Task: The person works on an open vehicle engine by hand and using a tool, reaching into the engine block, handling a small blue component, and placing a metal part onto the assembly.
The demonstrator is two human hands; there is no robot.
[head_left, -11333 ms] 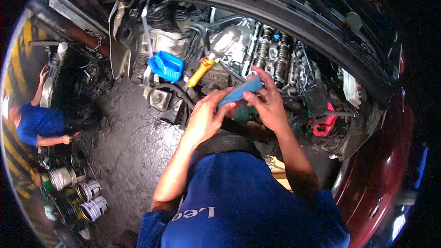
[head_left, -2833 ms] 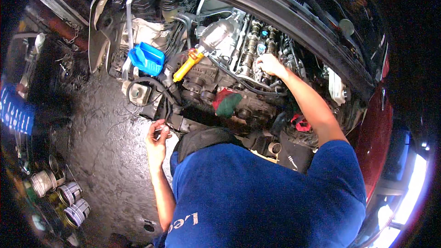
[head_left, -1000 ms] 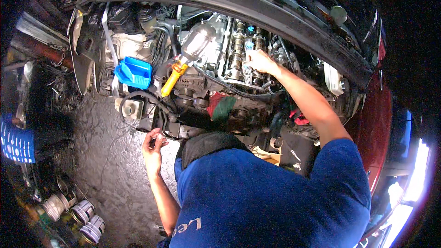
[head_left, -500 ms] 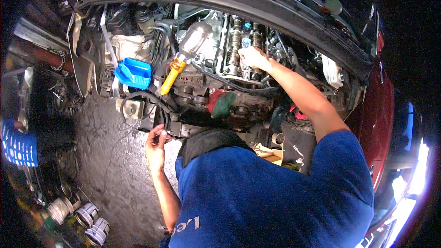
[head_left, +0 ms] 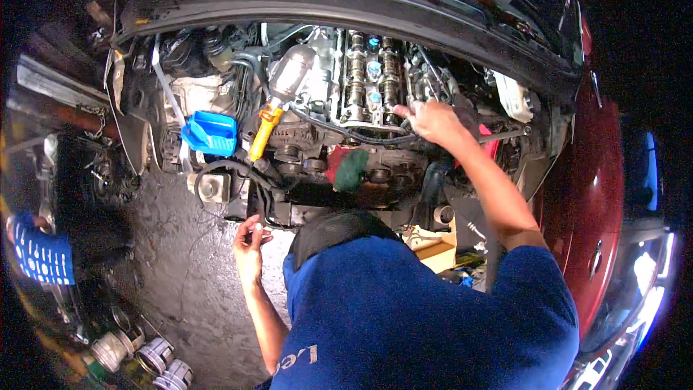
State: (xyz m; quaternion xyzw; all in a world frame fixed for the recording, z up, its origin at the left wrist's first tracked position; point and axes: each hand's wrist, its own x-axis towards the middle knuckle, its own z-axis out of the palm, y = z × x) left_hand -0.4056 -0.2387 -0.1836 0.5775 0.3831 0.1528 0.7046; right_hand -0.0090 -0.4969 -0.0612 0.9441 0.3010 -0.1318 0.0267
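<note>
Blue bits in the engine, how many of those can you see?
3: the far blue bit, the middle blue bit and the near blue bit, in a row between two metal shafts. Another may be hidden beneath the black panel.

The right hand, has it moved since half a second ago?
Yes: the right hand moved right and down, from over the engine's camshafts to mostly right of them.

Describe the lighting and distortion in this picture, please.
In the head view, glare whitens the engine metal beside the yellow-handled lamp; the right hand is brightly lit; the dark panel across the top bows from fisheye distortion; the corners are nearly black.
</note>
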